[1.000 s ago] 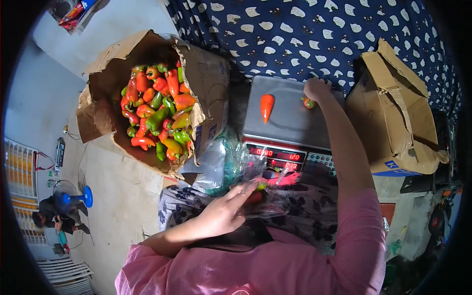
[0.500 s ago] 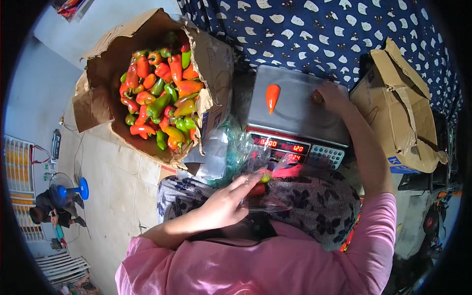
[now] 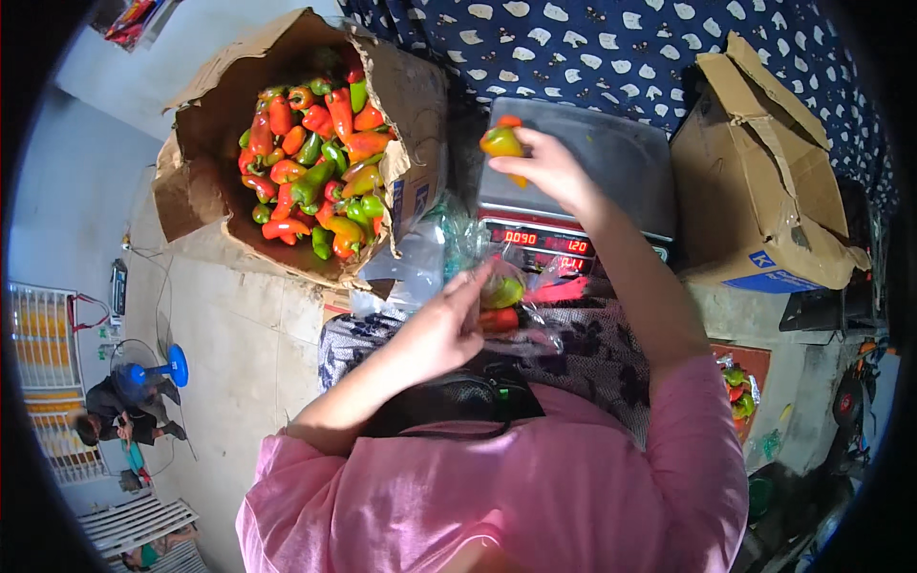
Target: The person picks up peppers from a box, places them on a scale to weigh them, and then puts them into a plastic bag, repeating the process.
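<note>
My right hand [image 3: 554, 172] is closed round a yellow-green pepper [image 3: 501, 143] over the left part of the metal weighing scale [image 3: 611, 162]. Just beyond it shows the tip of an orange-red pepper [image 3: 509, 121], mostly hidden by the held one. Over my lap, my left hand [image 3: 447, 320] grips a clear plastic bag [image 3: 544, 334], its fingers against the film. Inside the bag lie a green pepper [image 3: 508, 291] and a red pepper [image 3: 499, 321]. The scale's red lit display [image 3: 544, 246] faces me, partly covered by the bag.
A torn cardboard box [image 3: 196, 196] full of red, green and orange peppers [image 3: 310, 181] stands at left. Another cardboard box [image 3: 764, 210] is at right, before a dark blue patterned cloth [image 3: 592, 48]. Far left, a person [image 3: 119, 411] sits by a blue fan [image 3: 172, 368].
My right hand has moved left across the scale, bringing the yellow-green pepper beside the orange-red one. My left hand stays at the bag, and the display reading has changed.
</note>
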`<state>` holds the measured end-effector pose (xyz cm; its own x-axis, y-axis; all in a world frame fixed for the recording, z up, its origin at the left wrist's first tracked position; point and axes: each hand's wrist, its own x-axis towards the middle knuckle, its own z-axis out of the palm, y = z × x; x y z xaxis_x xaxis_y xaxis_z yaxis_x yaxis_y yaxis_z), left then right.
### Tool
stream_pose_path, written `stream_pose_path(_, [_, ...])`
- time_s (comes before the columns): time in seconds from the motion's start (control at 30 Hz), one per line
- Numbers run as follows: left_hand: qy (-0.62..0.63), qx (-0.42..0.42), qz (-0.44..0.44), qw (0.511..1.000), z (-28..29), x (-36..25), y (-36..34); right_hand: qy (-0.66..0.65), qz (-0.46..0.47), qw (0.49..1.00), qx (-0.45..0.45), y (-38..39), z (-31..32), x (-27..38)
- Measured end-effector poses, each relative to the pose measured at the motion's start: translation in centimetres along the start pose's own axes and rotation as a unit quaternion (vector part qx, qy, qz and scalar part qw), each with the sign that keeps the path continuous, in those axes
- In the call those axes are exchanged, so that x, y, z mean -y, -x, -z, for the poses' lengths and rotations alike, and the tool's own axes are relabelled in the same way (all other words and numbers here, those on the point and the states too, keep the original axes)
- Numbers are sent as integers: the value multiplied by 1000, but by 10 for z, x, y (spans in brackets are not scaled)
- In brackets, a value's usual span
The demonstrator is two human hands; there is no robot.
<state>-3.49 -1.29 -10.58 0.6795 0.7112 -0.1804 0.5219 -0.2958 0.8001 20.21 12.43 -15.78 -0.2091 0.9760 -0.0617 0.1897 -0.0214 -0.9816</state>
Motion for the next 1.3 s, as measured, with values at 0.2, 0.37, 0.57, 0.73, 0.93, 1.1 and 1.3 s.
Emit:
stream_pose_path(0.2, [110,-48,-3,993,-6,13,-2,-286,24,936,206,157,-48,23])
stream_pose_path(0.37, [56,-95,-82,990,-3,-11,8,54,12,984,172,162,-62,7])
stream_pose_path(0.57, [-76,-168,-157,970,51,-53,7,473,100,872,76,164,-20,127])
stream_pose_path(0.73, [-110,-181,-136,968,106,-89,4,656,218,723,5,162,-6,194])
stream_pose_path(0.93, [-71,-325,-286,899,129,-140,36,585,450,639,-217,197,-14,260])
stream_pose_path(1.1, [-246,-288,-254,890,133,-131,15,645,307,698,-61,175,14,238])
stream_pose_path(1.3, [-35,-215,-332,918,113,-161,20,636,357,662,-172,205,1,285])
